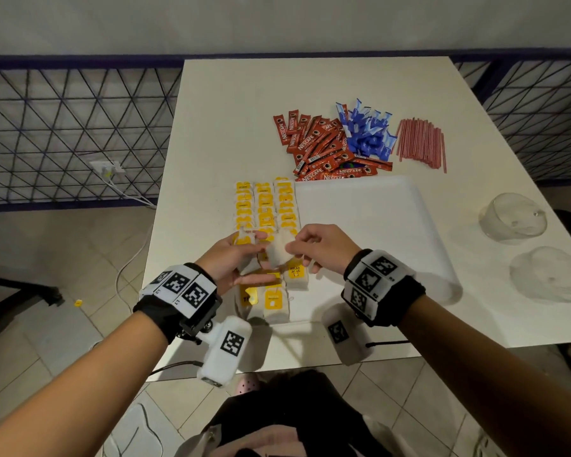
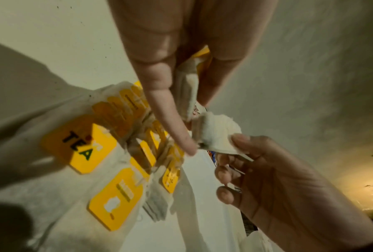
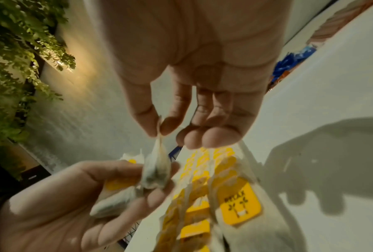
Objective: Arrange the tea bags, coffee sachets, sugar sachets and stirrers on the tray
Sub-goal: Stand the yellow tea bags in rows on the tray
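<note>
Tea bags with yellow tags (image 1: 264, 206) lie in three rows along the left side of the white tray (image 1: 376, 225). Just above the near rows, my left hand (image 1: 244, 250) grips a yellow-tagged tea bag (image 2: 187, 88) between thumb and fingers, and its forefinger touches a second one. My right hand (image 1: 297, 249) pinches the top of that second white tea bag (image 1: 277, 252) (image 3: 157, 167) between thumb and forefinger. Behind the tray lie a heap of red coffee sachets (image 1: 320, 146), blue sugar sachets (image 1: 370, 133) and a bundle of red stirrers (image 1: 421, 141).
Two clear glass vessels (image 1: 513, 217) (image 1: 548, 275) stand on the white table (image 1: 228, 110) right of the tray. A dark mesh fence (image 1: 73, 127) runs behind and beside the table. A wall socket with cables (image 1: 108, 166) is at the left.
</note>
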Available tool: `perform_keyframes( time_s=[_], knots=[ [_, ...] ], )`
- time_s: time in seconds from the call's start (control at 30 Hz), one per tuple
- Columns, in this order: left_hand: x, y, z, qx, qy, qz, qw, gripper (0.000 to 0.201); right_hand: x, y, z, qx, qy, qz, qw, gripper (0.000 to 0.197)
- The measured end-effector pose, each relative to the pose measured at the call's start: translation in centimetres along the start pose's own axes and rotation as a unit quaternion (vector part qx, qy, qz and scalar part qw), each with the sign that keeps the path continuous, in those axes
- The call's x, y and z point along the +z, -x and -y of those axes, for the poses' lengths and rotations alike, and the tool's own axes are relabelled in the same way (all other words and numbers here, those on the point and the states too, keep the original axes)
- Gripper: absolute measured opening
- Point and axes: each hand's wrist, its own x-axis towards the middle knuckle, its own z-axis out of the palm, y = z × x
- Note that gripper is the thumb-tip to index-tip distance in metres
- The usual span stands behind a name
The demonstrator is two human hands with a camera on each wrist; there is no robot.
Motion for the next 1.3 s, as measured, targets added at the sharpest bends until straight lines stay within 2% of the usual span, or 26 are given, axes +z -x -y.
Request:
perform_keyframes(
  time_s=[0.1,0.2,0.33,0.4,0.47,0.53,0.6,0.73,0.87,1.03,1.13,1.3],
  knots=[
    [-0.2,-0.1,-0.3,0.022,-0.055,-0.045,0.997,0.019,-0.4,0.1,0.5,0.018,-0.002,-0.014,1.0,0.018],
    [0.1,0.0,-0.5,0.063,-0.13,-0.028,0.989,0.016,-0.4,0.0,1.1,0.03,-0.028,-0.004,0.999,0.018],
    [0.9,0.2,-0.3,0.15,-0.313,0.015,0.938,0.016,-0.2,0.3,2.2,0.023,-0.047,0.015,0.999,0.021],
    [1.1,0.0,-0.3,0.178,-0.349,0.002,0.92,0.013,-0.1,0.5,2.5,0.006,-0.056,0.022,0.998,0.025],
    [1.0,-0.3,-0.2,0.175,-0.33,-0.032,0.927,0.015,-0.1,0.7,2.4,-0.008,-0.058,0.022,0.998,0.026],
    [0.6,-0.6,-0.2,0.147,-0.272,-0.055,0.95,0.019,-0.3,0.8,2.1,-0.014,-0.063,0.009,0.998,0.019],
    [0.3,-0.6,-0.1,0.116,-0.248,-0.062,0.96,0.018,-0.7,0.9,1.5,-0.013,-0.07,-0.007,0.997,0.016],
    [0.5,-0.3,0.5,0.091,-0.249,-0.034,0.964,0.025,-1.1,1.3,0.1,-0.006,-0.047,0.002,0.999,0.029],
    [1.2,-0.3,1.3,0.076,-0.243,-0.002,0.967,0.022,-0.7,1.4,-0.9,-0.009,0.002,0.017,1.0,0.014],
    [1.7,-0.1,2.2,0.058,-0.275,0.028,0.959,0.028,-0.9,1.7,-1.8,-0.014,0.034,0.004,0.999,0.017],
    [1.7,0.0,2.6,0.058,-0.304,0.026,0.95,0.031,-1.2,2.1,-2.4,-0.02,0.068,0.026,0.997,0.018],
    [1.4,-0.3,3.0,0.105,-0.402,0.004,0.91,0.027,-1.4,2.4,-3.2,-0.019,0.085,0.066,0.994,0.022]
  ],
)
